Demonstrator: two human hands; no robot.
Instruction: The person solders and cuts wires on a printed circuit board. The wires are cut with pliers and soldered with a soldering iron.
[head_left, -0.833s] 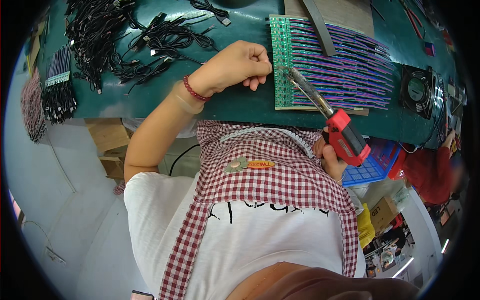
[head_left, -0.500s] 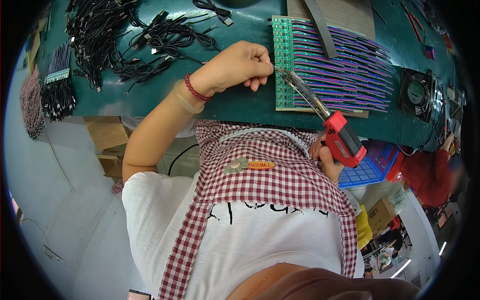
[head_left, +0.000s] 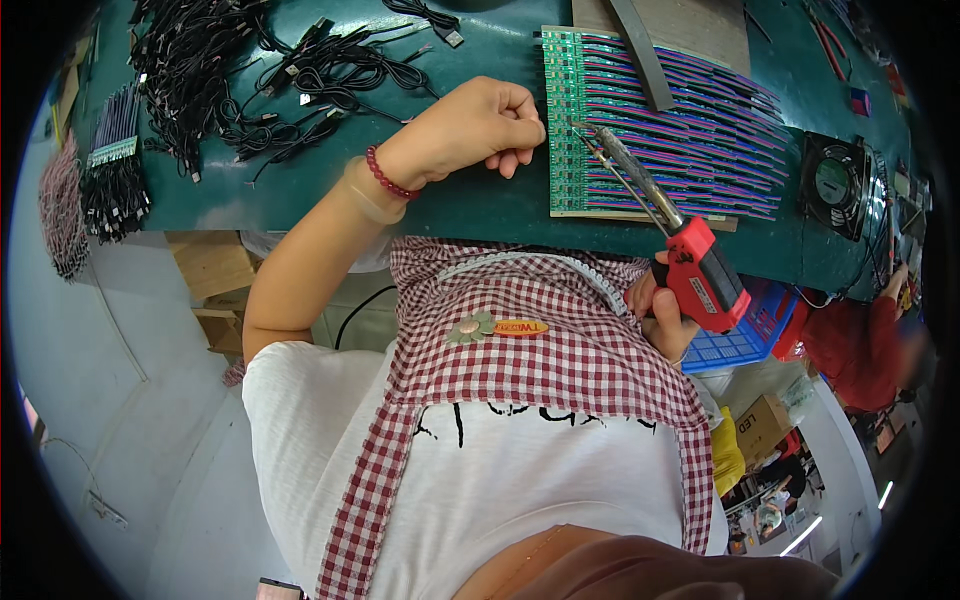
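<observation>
Since the earlier frame, our red-and-black soldering gun (head_left: 702, 272) has shifted slightly rightward, its tip now farther from our left hand (head_left: 485, 125). We have that hand curled, thumb and forefinger pinched together just beside the left edge of the green circuit-board panel (head_left: 565, 185); whether they grip something thin, we cannot tell. Our right hand (head_left: 668, 322) is wrapped around the soldering gun's handle, partly hidden. We see a pale label (head_left: 697, 292) there, too small to read, and a lettered orange badge (head_left: 522, 328) on our checked apron (head_left: 500, 372). Our panel lies on the dark green bench (head_left: 480, 215), pink, blue and black wires (head_left: 690, 150) running rightward in rows, a grey bar (head_left: 640, 55) across the upper ones
</observation>
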